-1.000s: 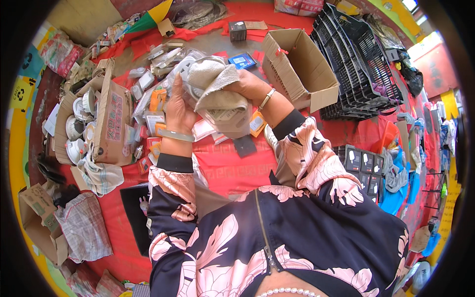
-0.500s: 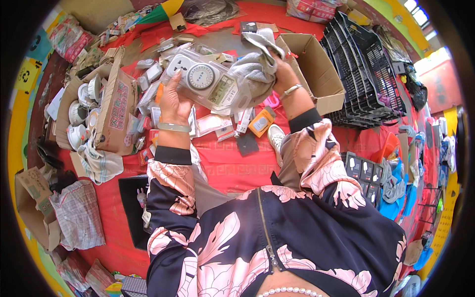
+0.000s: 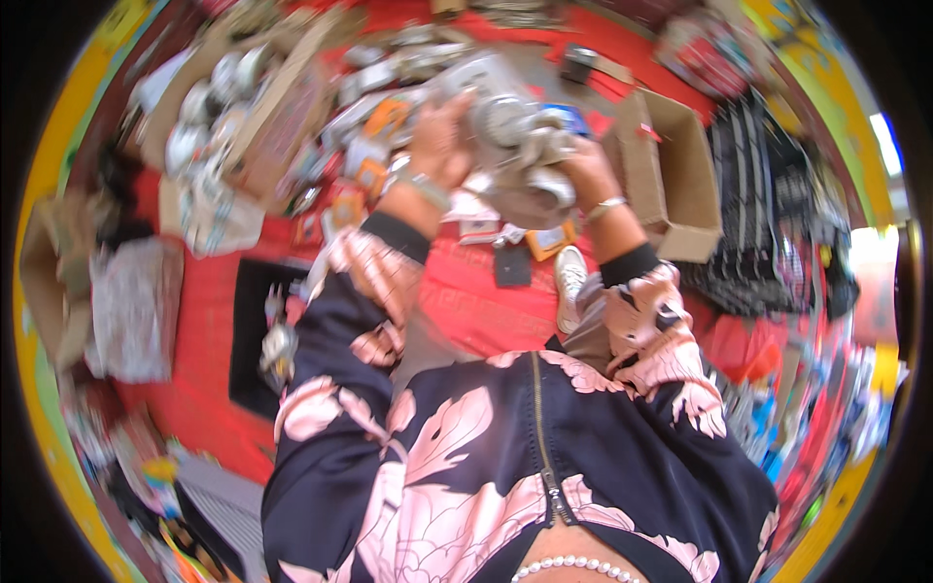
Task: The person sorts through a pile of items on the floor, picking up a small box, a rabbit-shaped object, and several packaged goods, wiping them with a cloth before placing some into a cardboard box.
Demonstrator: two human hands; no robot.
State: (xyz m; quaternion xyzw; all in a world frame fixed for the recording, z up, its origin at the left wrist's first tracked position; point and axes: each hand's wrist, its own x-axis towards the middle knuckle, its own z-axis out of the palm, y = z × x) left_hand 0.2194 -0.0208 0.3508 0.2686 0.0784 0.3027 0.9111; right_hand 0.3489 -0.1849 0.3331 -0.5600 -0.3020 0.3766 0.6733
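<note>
My left hand [image 3: 442,144] is closed on the side of a plug-in timer [image 3: 503,119] in a clear plastic pack, its round dial facing up. A grey cloth [image 3: 530,202] is bunched in my right hand [image 3: 587,175]. That cloth lies against the front of the pack and covers part of it. Both hands are out ahead of me, above the goods on the floor, and motion blurs them. Below the hands, an orange box [image 3: 550,239] and a dark flat square [image 3: 512,264] lie on the red floor covering.
An open cardboard box [image 3: 692,228] stands to the right, beside stacked black plastic crates [image 3: 758,194]. On the left, another carton [image 3: 282,126] holds white round fittings [image 3: 187,148]. Small packaged goods [image 3: 389,117] are heaped between them. A checked bag [image 3: 136,311] lies farther left.
My view has swung, so the surroundings sit differently in it. The cloth has come from the pack's right end over its front, and the pack is tilted differently.
</note>
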